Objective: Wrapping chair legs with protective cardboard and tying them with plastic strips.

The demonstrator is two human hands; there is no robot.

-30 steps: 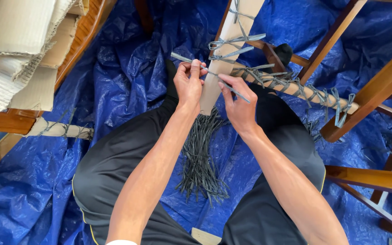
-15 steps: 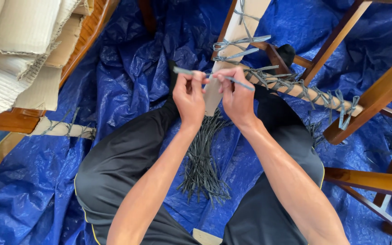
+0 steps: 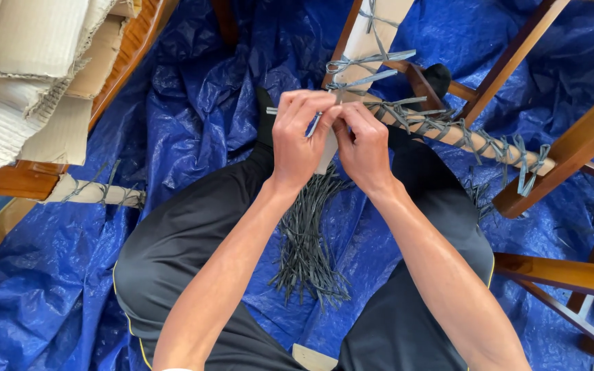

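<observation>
both hands meet in a closed grip on one grey strap (image 3: 313, 124): the left hand (image 3: 298, 141) pinches it, the right hand (image 3: 364, 145) holds it just beside. it sits against the paper-wrapped chair leg (image 3: 366, 41). several ties already bind the wrapped rails; this one looks unfinished. a bundle of spare straps (image 3: 305, 247) lies on the blue tarp (image 3: 194, 103) between the knees.

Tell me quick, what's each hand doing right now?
Left hand: fingers pinched shut on the grey strap.
Right hand: fingers closed on the same strap, hands touching.
</observation>
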